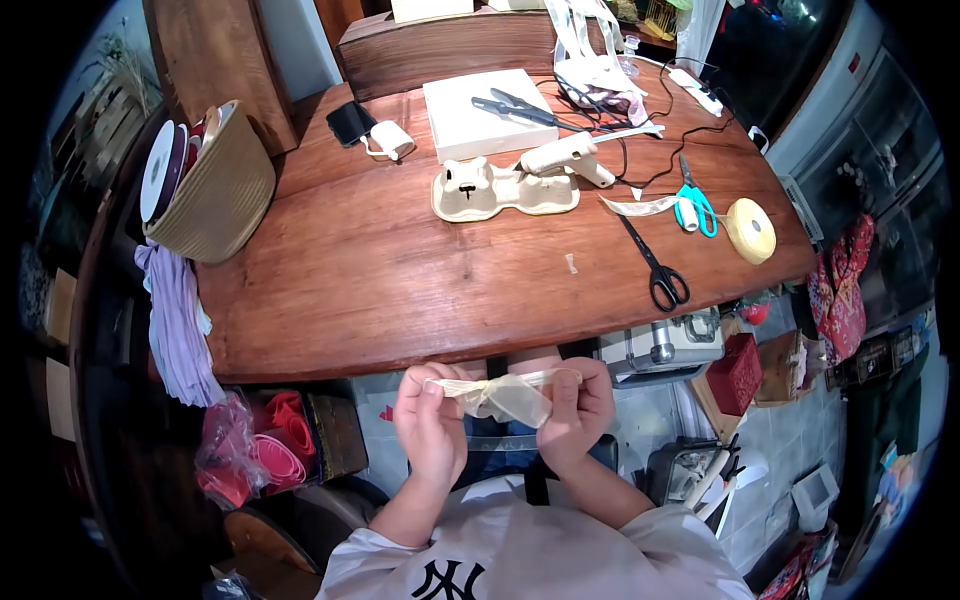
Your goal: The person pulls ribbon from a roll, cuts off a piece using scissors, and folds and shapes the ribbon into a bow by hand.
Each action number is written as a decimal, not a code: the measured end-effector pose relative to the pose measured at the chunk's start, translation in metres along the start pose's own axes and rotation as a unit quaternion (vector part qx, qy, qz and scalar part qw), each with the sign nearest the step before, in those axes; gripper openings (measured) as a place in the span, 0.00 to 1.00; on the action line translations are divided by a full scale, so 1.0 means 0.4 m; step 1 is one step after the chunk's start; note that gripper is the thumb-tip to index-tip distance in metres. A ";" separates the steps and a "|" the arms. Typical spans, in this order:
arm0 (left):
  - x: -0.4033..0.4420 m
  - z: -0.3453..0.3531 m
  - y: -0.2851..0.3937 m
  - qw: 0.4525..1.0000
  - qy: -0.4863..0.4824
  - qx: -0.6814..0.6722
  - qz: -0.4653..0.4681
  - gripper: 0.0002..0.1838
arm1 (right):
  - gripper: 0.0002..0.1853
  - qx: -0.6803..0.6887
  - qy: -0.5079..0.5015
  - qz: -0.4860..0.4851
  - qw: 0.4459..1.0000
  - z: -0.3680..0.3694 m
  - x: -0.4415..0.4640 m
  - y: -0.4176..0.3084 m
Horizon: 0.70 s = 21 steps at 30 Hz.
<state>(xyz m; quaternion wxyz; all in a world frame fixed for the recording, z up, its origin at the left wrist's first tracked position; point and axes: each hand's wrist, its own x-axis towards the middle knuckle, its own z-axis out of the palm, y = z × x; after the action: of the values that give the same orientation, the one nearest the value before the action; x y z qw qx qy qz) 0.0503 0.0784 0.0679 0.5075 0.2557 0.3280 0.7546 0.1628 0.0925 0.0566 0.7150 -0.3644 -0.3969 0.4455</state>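
Note:
A sheer cream ribbon (pixel 515 398), gathered near its middle, stretches between my two hands in front of the table's near edge. My left hand (pixel 430 415) pinches its left end between thumb and fingers. The ribbon's right part is gripped by my right hand (pixel 575 410), with the thumb on top. On the table (pixel 380 290) beyond lie black scissors (pixel 657 270), teal-handled scissors (pixel 693 205) and a roll of cream ribbon (pixel 750 231). A white glue gun (pixel 565 158) rests on a moulded pulp tray (pixel 500 195).
At the left stands a woven basket (pixel 225 195) with ribbon spools, lilac ribbons (pixel 178 320) hanging beneath. A white box (pixel 450 110), a black phone (pixel 350 123) and cables lie at the back. Below the table are a silver case (pixel 660 345) and a red box (pixel 735 373).

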 end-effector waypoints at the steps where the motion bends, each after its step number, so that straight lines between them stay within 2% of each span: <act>1: 0.004 0.001 0.000 1.000 -0.011 -0.016 -0.004 0.09 | 0.07 0.010 -0.042 0.005 0.999 -0.008 0.001 0.004; 6: 0.007 -0.008 -0.002 0.999 0.004 0.037 -0.018 0.07 | 0.06 -0.034 -0.088 -0.001 0.996 -0.023 0.018 0.018; 8: 0.005 -0.023 -0.011 0.998 0.002 0.059 -0.029 0.07 | 0.09 -0.051 -0.110 0.004 0.993 -0.024 0.018 0.016; 10: 0.004 -0.032 -0.018 0.999 0.004 0.045 -0.026 0.06 | 0.22 0.041 -0.117 0.083 0.989 0.007 0.022 -0.028; 11: 0.003 -0.027 -0.016 0.999 0.005 0.046 -0.026 0.06 | 0.37 -0.050 -0.172 0.044 0.983 -0.014 0.022 0.001; 13: 0.003 -0.007 -0.007 0.999 0.035 -0.007 -0.034 0.03 | 0.40 -0.036 -0.150 0.029 0.988 -0.002 0.004 0.001; 15: 0.001 0.009 -0.002 0.998 0.052 -0.002 -0.041 0.02 | 0.45 -0.041 -0.130 0.024 0.990 0.004 -0.016 0.006; 17: -0.002 0.008 -0.005 0.996 0.068 0.004 -0.051 0.01 | 0.44 -0.084 -0.110 0.005 0.990 0.000 -0.021 0.018; 19: -0.005 -0.009 -0.013 0.997 0.033 0.059 -0.045 0.04 | 0.42 -0.126 -0.090 -0.014 0.988 -0.019 -0.023 0.042; 21: -0.005 -0.020 -0.009 0.996 0.020 0.043 -0.069 0.04 | 0.32 -0.190 -0.106 -0.028 0.976 -0.052 -0.012 0.056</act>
<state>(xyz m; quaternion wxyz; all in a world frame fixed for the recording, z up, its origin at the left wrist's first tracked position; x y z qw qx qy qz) 0.0473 0.0757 0.0598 0.5406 0.2388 0.3871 0.7077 0.1722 0.0919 0.0270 0.5986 -0.4329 -0.5583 0.3777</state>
